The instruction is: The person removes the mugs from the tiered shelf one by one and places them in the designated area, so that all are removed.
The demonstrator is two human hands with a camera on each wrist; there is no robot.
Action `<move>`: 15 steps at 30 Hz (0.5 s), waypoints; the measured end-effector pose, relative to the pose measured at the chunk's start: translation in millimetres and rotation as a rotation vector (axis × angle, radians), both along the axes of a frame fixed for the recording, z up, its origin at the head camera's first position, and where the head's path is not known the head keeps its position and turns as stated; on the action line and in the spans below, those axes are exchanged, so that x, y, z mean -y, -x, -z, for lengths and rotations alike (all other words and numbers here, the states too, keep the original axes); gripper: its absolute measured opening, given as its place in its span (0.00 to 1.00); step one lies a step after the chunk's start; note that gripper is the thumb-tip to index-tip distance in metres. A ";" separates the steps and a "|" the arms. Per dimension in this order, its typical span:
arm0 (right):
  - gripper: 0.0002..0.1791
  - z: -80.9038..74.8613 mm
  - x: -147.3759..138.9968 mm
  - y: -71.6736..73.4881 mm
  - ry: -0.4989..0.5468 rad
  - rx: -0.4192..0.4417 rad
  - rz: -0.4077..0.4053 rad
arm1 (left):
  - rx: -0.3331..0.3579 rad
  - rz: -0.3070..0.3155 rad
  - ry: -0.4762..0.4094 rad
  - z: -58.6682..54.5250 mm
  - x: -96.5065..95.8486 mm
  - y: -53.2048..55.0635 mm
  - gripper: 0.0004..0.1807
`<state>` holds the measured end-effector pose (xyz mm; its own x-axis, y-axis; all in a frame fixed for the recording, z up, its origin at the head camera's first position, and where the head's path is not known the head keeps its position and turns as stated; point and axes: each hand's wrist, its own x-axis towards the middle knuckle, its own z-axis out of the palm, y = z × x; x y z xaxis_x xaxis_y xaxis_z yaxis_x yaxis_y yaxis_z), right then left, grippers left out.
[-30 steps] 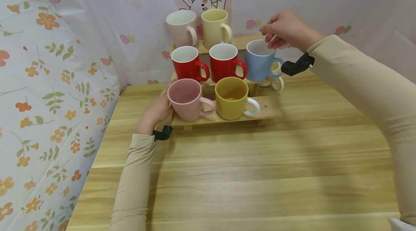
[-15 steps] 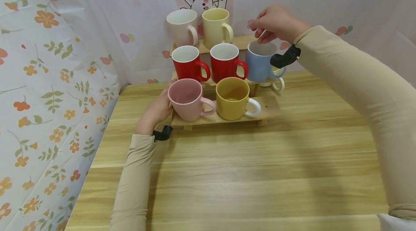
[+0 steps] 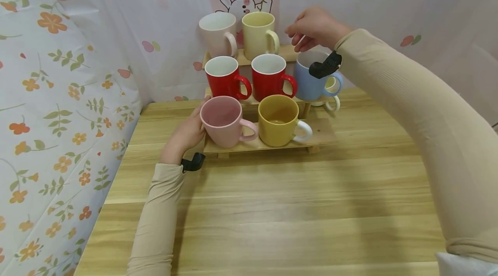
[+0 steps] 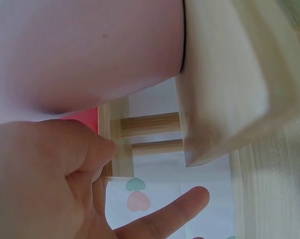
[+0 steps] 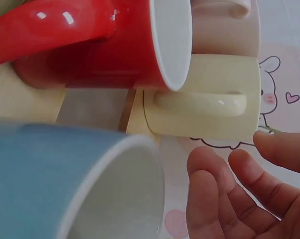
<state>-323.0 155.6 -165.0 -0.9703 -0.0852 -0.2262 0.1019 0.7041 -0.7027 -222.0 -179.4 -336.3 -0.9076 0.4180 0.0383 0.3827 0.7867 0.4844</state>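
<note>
Head view: pink mug (image 3: 224,134) and blue mug (image 3: 306,86) stand open-topped.

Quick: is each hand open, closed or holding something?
Left hand: beside the front pink mug; whether it grips the stand can't be told.
Right hand: open, fingers loosely bent, empty, near the pale yellow mug.

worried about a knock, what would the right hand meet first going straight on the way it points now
The right hand would probably meet the pale yellow mug first, around its handle, though depth is unclear and it might pass above or in front.
</note>
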 end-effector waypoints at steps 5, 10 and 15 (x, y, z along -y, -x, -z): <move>0.21 1.2 8.8 6.1 0.010 0.012 -0.009 | -0.006 0.001 -0.003 -1.2 -0.1 0.0 0.30; 0.22 3.8 17.1 10.1 0.014 0.040 -0.002 | 0.001 -0.008 0.004 -0.5 -0.6 -0.8 0.30; 0.23 6.1 23.3 12.1 -0.002 0.059 -0.012 | 0.011 -0.022 0.005 0.1 -0.7 -0.4 0.31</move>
<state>-335.1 132.4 -171.1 -0.9541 -0.0962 -0.2835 0.1350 0.7069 -0.6943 -221.6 -178.6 -336.4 -0.9170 0.3981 0.0257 0.3598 0.7975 0.4844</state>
